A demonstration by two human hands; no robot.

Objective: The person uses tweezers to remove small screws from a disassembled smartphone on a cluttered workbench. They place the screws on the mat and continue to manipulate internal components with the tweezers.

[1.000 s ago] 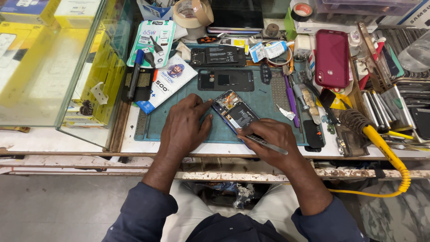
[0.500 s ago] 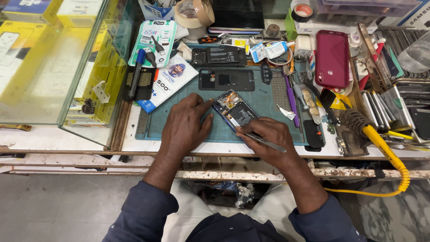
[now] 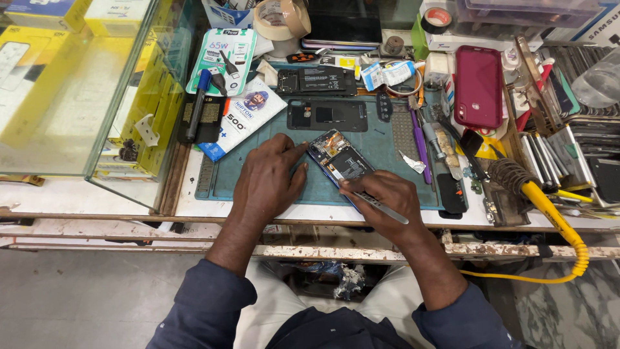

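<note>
Little has moved since the earlier frames: both hands stay on the opened phone [image 3: 340, 161], which sits at the same slant on the mat [image 3: 387, 148]; the tweezers [image 3: 381, 207] have shifted only slightly.

Left hand [image 3: 268, 181] lies palm down on the mat, fingers spread and loosely flat, index fingertip touching the phone's upper left corner. It grips nothing, just presses.

Right hand [image 3: 381, 197] is curled closed around the tweezers, pinched between thumb and fingers. Their tip end is hidden under the fingers at the phone's lower end; the back end sticks out toward the right, over the bench edge.

Phone is back-off, insides up, with a black battery and blue frame, lying tilted mid-mat between the two hands, near the front edge.

Around it: a black back cover [image 3: 327, 115] lies on the mat just above the phone, and a black battery [image 3: 316, 80] above that. A red phone [image 3: 478, 85] lies face down at the right, well apart. A purple tool [image 3: 421, 143] lies on the mat right of the phone. A soldering iron [image 3: 513, 178] with a yellow coiled cable rests at the right. A tape roll [image 3: 281, 19] sits at the top. A glass case [image 3: 77, 84] stands at the left.
</note>
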